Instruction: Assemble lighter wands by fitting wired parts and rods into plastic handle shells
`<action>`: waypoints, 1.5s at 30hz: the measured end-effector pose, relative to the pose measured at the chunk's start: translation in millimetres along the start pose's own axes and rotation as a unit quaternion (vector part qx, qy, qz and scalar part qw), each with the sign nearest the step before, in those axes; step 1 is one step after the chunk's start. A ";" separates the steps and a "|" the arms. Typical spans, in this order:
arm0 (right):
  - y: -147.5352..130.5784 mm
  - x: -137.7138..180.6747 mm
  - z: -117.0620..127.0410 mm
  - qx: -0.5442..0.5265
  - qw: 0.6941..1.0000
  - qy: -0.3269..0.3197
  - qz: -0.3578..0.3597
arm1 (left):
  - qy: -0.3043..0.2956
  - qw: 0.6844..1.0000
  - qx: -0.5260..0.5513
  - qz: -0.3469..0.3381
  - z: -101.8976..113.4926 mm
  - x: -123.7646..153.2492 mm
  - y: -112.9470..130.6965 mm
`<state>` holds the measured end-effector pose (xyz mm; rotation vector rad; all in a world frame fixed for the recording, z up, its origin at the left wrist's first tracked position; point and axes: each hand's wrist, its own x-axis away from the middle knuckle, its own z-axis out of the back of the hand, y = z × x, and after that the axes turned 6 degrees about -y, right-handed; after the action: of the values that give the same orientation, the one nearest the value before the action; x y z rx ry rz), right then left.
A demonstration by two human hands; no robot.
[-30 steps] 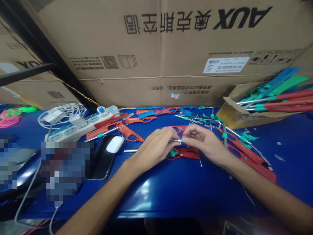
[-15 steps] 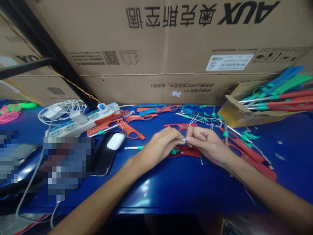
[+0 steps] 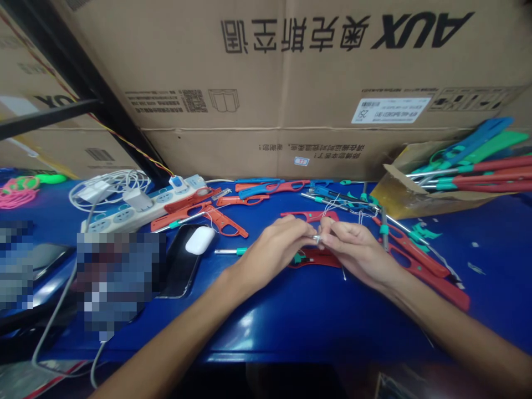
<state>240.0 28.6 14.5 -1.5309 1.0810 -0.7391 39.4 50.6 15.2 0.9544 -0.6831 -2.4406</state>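
The small metal piece (image 3: 317,239) sits just above the desk (image 3: 291,327), near its middle, pinched from both sides. The left hand (image 3: 272,247) and right hand (image 3: 353,246) meet at it, and the fingers (image 3: 306,234) of each are pressed together on its ends. It looks like a short, shiny pin or tube. I judge it light, stiff and slick, and easy to drop or roll away, so the tips of thumb and forefinger close to each end seem the best hold. A thin white thread (image 3: 332,206) seems to run up from it. That would be limp and easy to snag, though where it attaches is too fine to tell. Most of the piece is hidden by the fingertips, so its true shape and length cannot be made out. Directly beneath the hands lies a red handle shell (image 3: 324,259), partly covered by them. To the left lie a metal rod with a green collar (image 3: 229,251), a white earbud case (image 3: 200,240) on a dark phone (image 3: 178,271), and a power strip (image 3: 137,209). To the right an open cardboard box (image 3: 394,200) holds long red, blue and green tools that run out of frame. Pixelated patches hide what is on the far left.
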 end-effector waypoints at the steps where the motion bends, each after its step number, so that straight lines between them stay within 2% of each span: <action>1: -1.0 0.1 -0.4 0.001 1.000 0.003 0.002 | 0.004 1.000 -0.007 -0.002 0.8 -0.2 0.3; 7: -5.8 0.7 -0.6 0.026 0.999 0.005 0.026 | 0.017 0.998 -0.057 -0.006 4.0 1.7 0.9; 11: -9.5 1.7 3.3 0.039 0.999 -0.018 0.021 | 0.033 0.996 -0.077 0.007 3.2 1.9 4.6; 16: -13.3 2.7 8.8 0.043 0.998 -0.043 0.014 | 0.063 0.997 -0.014 0.041 1.0 -0.6 9.5; 22: -6.3 -0.2 8.8 0.126 0.991 -0.051 0.014 | 0.108 0.987 0.091 0.083 -3.2 -3.0 9.8; 29: -2.9 0.0 1.7 0.213 0.976 -0.050 0.002 | 0.097 0.965 0.204 0.135 -10.7 -4.2 7.3; 31: -8.7 1.1 7.2 0.259 0.964 -0.049 0.008 | 0.105 0.967 0.187 0.138 -8.0 -4.9 2.0; 33: -17.4 2.6 16.0 0.333 0.939 -0.083 -0.003 | 0.102 0.977 0.120 0.142 -4.2 -4.5 -5.1; 36: -29.7 5.0 28.1 0.429 0.878 -0.206 -0.052 | 0.056 0.987 -0.022 0.152 -2.5 -1.1 -14.7; 38: -34.0 5.9 31.7 0.458 0.848 -0.259 -0.070 | 0.008 0.984 -0.086 0.155 -5.7 2.1 -18.0; 42: -35.1 5.3 32.4 0.498 0.826 -0.258 -0.059 | -0.072 0.975 -0.124 0.170 -15.2 5.5 -17.8; 45: -34.7 3.4 34.2 0.526 0.816 -0.234 -0.054 | -0.085 0.973 -0.121 0.175 -16.0 4.7 -17.1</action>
<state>280.3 40.0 39.8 -0.7123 0.0986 -0.7763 44.0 56.9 -7.3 0.4877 -0.5385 -2.2379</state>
